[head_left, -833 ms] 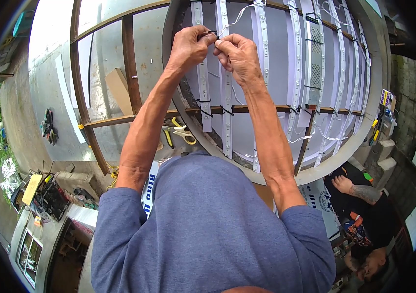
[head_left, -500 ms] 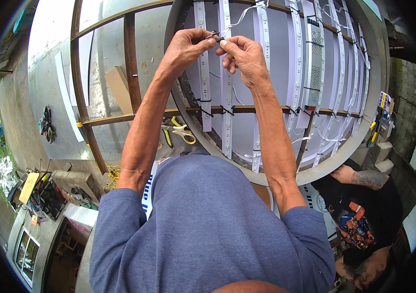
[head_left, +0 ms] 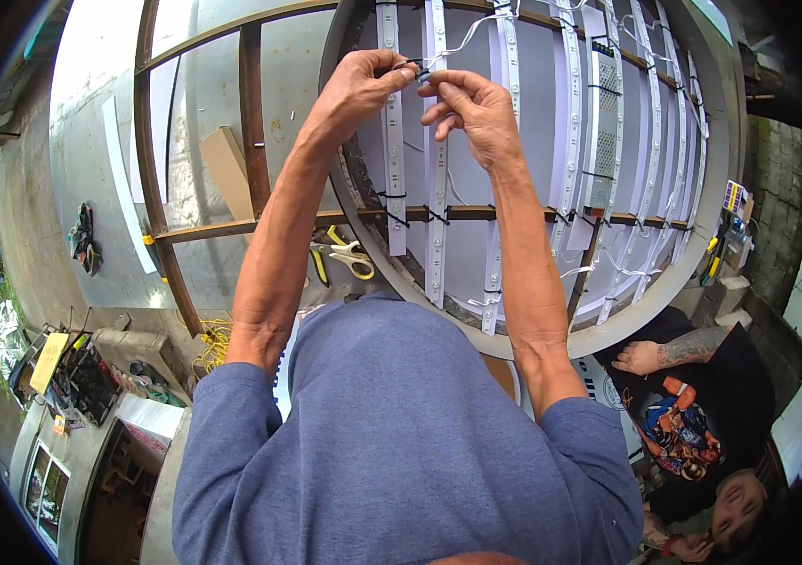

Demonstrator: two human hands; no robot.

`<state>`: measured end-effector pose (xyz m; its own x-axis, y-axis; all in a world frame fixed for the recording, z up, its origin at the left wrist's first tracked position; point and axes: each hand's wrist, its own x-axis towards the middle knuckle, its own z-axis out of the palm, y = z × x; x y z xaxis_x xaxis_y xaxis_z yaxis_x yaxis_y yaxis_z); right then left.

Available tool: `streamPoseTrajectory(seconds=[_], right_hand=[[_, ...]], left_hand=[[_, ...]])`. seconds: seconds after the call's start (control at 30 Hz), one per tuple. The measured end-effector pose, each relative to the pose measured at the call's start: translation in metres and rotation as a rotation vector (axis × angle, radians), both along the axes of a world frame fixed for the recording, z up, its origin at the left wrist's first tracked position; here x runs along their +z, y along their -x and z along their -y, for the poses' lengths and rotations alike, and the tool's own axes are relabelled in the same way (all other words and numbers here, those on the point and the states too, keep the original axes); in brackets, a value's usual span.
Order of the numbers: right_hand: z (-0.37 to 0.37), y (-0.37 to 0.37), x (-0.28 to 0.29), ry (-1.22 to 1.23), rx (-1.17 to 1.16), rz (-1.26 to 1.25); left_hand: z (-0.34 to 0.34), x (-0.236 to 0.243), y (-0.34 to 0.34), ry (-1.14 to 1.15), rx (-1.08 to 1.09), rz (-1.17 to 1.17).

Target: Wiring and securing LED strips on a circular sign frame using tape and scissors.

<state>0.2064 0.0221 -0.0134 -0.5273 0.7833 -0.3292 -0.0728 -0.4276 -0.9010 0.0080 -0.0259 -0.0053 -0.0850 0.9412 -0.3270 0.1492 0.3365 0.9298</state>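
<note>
My left hand (head_left: 363,92) is closed, pinching thin wires (head_left: 407,63) between thumb and forefinger above the far left part of a round metal frame (head_left: 627,325). My right hand (head_left: 478,113) meets it from the right. Its thumb and forefinger close on a small dark strip (head_left: 423,76) at the wires, while the other fingers curl loosely. Whether the strip is tape, I cannot tell. White LED light bars (head_left: 437,169) run across the frame beneath my hands, fastened with black cable ties. White leads (head_left: 465,40) loop between the bars.
A perforated metal power supply (head_left: 600,141) sits among the bars. Brown metal bars (head_left: 252,122) cross a sheet at left, with a cardboard piece (head_left: 226,169). Yellow-handled scissors (head_left: 354,259) lie by the rim. A person in black (head_left: 735,395) is at lower right.
My fingertips have shifted slightly at the wires, and more of the dark strip shows between them. The other person's hand has come away from the frame's rim.
</note>
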Motion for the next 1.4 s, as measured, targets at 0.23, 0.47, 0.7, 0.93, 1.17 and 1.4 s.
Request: streamPoseTrajectory(seconds=[0.23, 0.47, 0.7, 0.93, 1.17, 1.4], right_hand=[[-0.001, 0.016, -0.005, 0.021, -0.054, -0.051], [0.002, 0.022, -0.006, 0.039, -0.149, -0.099], [0.01, 0.025, -0.005, 0.037, -0.205, -0.14], [0.018, 0.03, -0.005, 0.09, -0.346, -0.143], [0.022, 0.044, -0.001, 0.091, -0.496, -0.094], [0.023, 0.041, 0.006, 0.158, -0.439, -0.131]], left_hand=[[0.001, 0.006, 0.002, -0.014, -0.016, 0.085], [0.002, 0.003, -0.004, -0.061, 0.073, 0.109], [0.005, 0.002, -0.024, -0.124, 0.235, -0.01], [0.013, 0.007, -0.037, -0.26, 0.278, -0.257], [0.014, 0.003, -0.033, -0.14, 0.205, -0.087], [0.006, 0.0, -0.023, -0.059, 0.244, 0.062]])
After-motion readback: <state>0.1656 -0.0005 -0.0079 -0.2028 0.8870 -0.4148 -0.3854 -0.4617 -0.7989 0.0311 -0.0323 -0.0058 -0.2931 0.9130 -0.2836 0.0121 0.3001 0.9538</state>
